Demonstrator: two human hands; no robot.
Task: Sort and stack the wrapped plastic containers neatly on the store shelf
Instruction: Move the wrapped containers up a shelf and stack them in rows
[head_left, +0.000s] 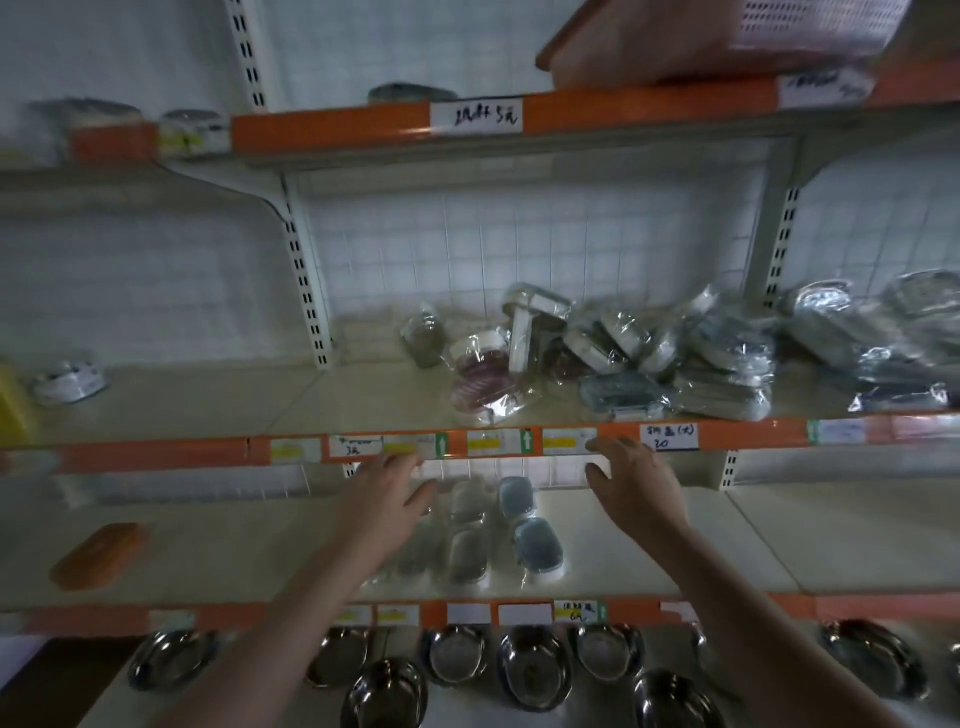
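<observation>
A jumbled heap of plastic-wrapped containers (691, 358) lies on the middle shelf (208, 410), right of centre, some tilted on edge. A wrapped jar with a white lid (480, 371) lies at the heap's left end. On the shelf below, small wrapped containers stand in rows, two with grey-blue lids (535, 543). My left hand (387, 499) and right hand (631, 483) reach forward just under the middle shelf's orange edge, fingers spread and holding nothing, above those rows.
An orange flat box (98, 556) lies at the lower shelf's left. Steel bowls (535, 670) fill the bottom level. A pink basket (727, 41) sits on the top shelf, right. A small wrapped item (70, 382) and something yellow (15, 405) sit at the far left.
</observation>
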